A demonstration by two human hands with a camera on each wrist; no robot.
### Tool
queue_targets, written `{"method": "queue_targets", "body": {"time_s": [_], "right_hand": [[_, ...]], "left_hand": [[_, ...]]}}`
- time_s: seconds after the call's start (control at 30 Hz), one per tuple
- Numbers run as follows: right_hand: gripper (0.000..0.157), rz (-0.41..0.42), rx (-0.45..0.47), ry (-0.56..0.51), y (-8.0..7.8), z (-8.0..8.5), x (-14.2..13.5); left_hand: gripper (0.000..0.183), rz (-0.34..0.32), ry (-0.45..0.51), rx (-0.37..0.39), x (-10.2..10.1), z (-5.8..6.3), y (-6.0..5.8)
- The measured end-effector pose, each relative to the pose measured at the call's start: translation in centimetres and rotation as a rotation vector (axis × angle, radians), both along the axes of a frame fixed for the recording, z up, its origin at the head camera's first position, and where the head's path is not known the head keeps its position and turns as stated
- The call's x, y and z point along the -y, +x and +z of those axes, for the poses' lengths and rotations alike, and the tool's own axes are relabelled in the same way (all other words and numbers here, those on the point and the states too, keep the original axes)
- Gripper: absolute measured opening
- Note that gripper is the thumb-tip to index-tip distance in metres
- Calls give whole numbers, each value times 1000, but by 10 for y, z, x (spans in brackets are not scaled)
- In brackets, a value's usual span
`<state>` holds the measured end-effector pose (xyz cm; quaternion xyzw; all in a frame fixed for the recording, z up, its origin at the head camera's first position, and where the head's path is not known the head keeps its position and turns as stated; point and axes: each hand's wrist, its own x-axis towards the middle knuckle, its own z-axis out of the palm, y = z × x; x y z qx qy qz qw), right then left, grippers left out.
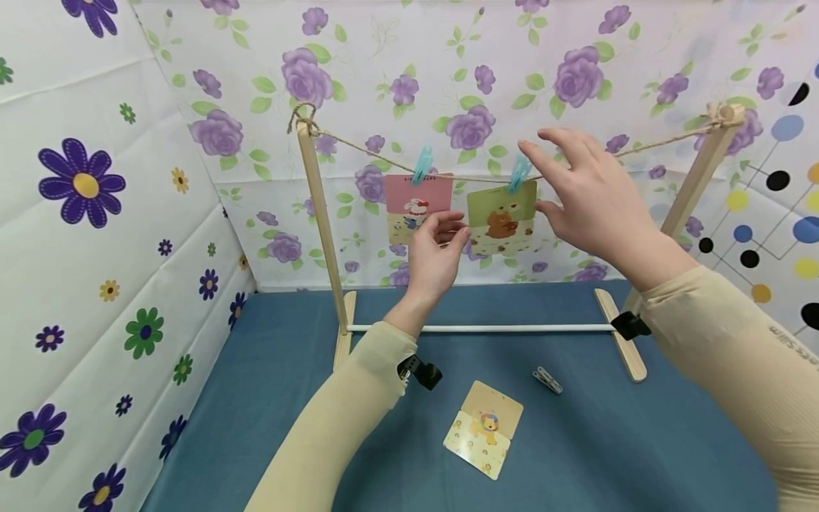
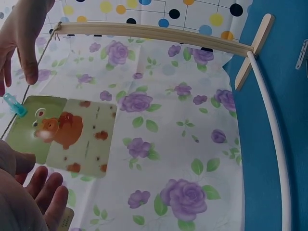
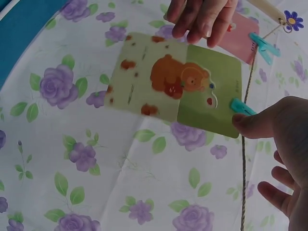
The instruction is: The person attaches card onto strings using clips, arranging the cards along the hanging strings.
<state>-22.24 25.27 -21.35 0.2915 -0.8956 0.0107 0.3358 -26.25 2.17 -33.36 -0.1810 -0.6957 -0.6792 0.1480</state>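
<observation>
A green and cream card with a brown bear (image 1: pixel 502 222) hangs from a sagging twine line (image 1: pixel 358 148), held by a light blue clothespin (image 1: pixel 520 173). My right hand (image 1: pixel 591 188) is spread just right of that clothespin; in the right wrist view its thumb (image 3: pixel 257 122) overlaps the card's upper corner beside the pin. My left hand (image 1: pixel 436 252), fingers loosely bent, is by the bear card's left edge and holds nothing. Behind it, partly covered, hangs a pink and cream card (image 1: pixel 431 190) under another light blue clothespin (image 1: pixel 423 165).
The twine is tied between two wooden posts (image 1: pixel 323 227) joined low down by a white rod (image 1: pixel 518 328). On the blue cloth (image 1: pixel 275 398) lie a yellow card with a lion (image 1: pixel 486 427) and a grey clothespin (image 1: pixel 547 380). Flowered sheets (image 1: pixel 409 43) stand behind.
</observation>
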Motion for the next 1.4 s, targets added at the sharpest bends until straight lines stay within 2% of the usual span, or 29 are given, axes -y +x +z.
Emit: {"method": "queue_targets", "body": {"time_s": [0.27, 0.53, 0.87, 1.17, 1.4], "right_hand": [[97, -1, -15, 0, 3, -4, -4], [97, 12, -22, -15, 5, -7, -5], [96, 35, -41, -31, 4, -15, -7], [85, 91, -85, -49, 6, -21, -13], [77, 134, -158, -80, 7, -29, -19]], "left_hand": [[26, 25, -1, 0, -1, 0, 3], [21, 50, 5, -9, 0, -3, 3], [22, 38, -6, -10, 5, -8, 5], [26, 26, 3, 16, 7, -14, 8], [21, 18, 14, 24, 10, -17, 10]]}}
